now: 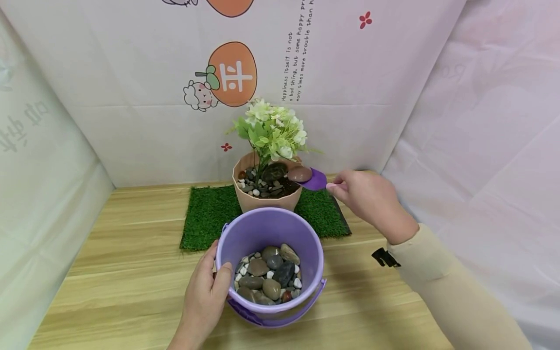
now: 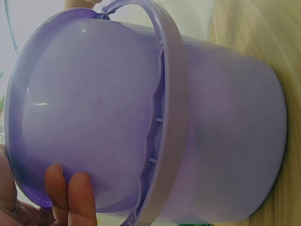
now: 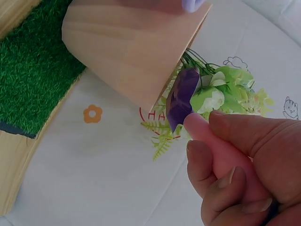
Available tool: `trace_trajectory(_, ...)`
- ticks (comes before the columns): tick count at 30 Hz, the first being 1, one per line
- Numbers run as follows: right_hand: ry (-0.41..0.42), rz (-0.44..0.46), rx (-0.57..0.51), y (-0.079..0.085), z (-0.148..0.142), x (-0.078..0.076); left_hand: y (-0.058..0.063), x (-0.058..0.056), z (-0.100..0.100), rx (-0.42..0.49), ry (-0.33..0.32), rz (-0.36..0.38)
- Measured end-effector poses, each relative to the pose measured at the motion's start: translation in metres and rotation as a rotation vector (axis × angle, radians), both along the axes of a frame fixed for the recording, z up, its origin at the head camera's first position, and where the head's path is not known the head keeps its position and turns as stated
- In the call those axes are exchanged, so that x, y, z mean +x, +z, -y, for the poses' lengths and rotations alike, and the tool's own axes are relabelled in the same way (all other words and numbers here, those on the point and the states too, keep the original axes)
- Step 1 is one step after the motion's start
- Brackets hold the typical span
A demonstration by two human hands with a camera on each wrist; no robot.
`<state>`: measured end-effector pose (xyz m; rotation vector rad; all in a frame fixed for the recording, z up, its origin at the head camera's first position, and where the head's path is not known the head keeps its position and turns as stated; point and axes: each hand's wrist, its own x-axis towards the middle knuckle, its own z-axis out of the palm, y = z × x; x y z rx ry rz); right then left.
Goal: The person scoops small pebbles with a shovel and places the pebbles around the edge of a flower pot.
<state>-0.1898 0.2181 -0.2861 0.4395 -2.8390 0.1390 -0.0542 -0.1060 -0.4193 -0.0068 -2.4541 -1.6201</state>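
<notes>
My right hand (image 1: 369, 197) grips the pink handle (image 3: 223, 155) of a small trowel with a purple blade (image 1: 317, 180). On the blade lies a smooth brown stone (image 1: 299, 174), above the right side of a beige flower pot (image 1: 269, 203). White-green flowers (image 1: 277, 129) rise from the pot, which holds dark soil, pebbles and a large dark stone (image 1: 274, 171). My left hand (image 1: 207, 291) holds the rim of a purple bucket (image 1: 269, 221), thumb over the edge and fingers against the outside. Larger stones (image 1: 271, 289) and small pebbles cover the bucket's bottom.
The pot stands on a green turf mat (image 1: 207, 214) on a wooden table (image 1: 144, 253). Printed white cloth (image 1: 144, 97) hangs behind and at both sides. The bucket's handle (image 2: 171, 108) hangs down at its near side.
</notes>
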Motion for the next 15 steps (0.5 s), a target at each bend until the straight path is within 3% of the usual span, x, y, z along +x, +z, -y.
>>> trace_trajectory(15, -0.026, 0.029, 0.028, 0.005, 0.0, -0.014, -0.001, 0.0, 0.0, -0.026, 0.012, -0.021)
